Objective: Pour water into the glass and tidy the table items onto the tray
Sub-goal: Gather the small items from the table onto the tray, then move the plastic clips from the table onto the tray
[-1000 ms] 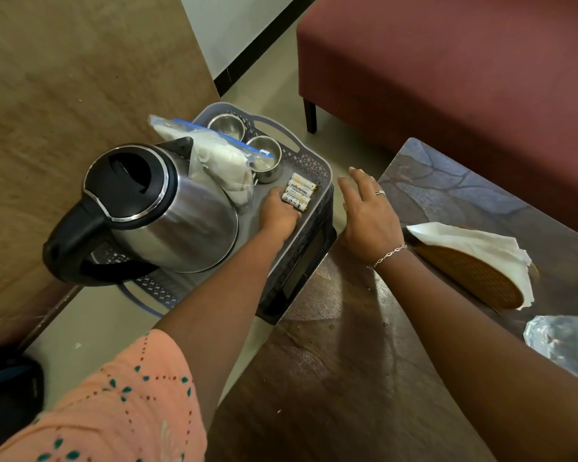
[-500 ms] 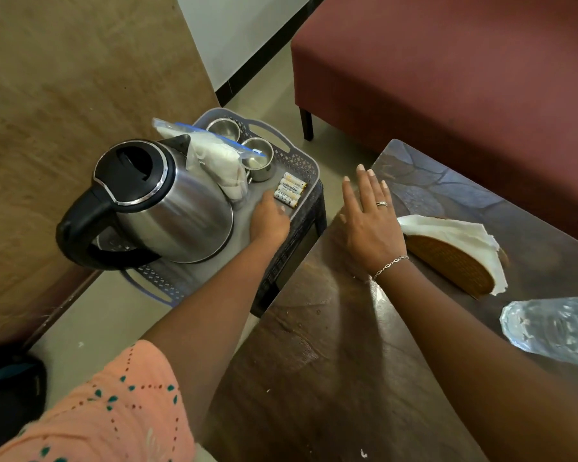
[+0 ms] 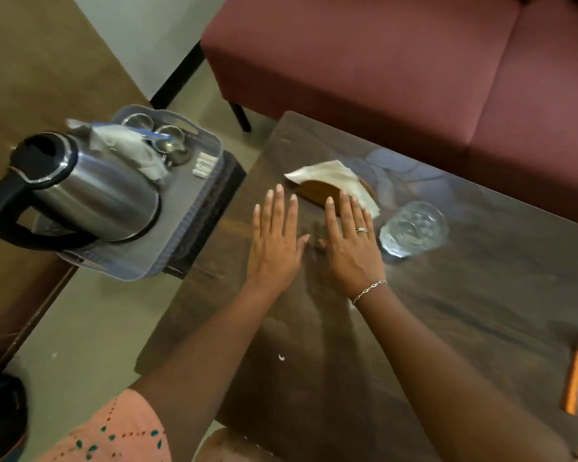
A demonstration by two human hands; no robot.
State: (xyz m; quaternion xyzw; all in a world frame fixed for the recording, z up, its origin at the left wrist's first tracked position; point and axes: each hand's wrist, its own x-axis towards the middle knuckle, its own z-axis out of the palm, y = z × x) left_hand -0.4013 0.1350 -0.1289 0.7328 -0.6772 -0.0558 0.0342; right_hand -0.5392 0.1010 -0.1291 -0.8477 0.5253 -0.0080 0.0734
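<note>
On my far left the steel kettle [image 3: 90,191] stands on the grey tray [image 3: 167,258], its black handle toward me. Behind it on the same tray lie a plastic bag of white stuff [image 3: 131,148], two small steel cups [image 3: 169,141] and, near the tray's right edge, a few batteries [image 3: 203,165] side by side. The tray sits on a dark stand just beside the desk [image 3: 447,311]. On the desk my left hand [image 3: 274,241] lies flat, palm down, fingers spread straight, gripping nothing. Close beside it, thumbs nearly meeting, my right hand [image 3: 351,245] is flat and empty as well, ring and bracelet showing, its fingertips reaching the woven holder [image 3: 317,191] with the white napkin [image 3: 334,178] draped over it. Just right of that hand stands the glass [image 3: 412,228], clear and upright on the desk; I cannot tell how much water it holds. At the far right edge lies something orange [image 3: 576,378], too blurred to name.
</note>
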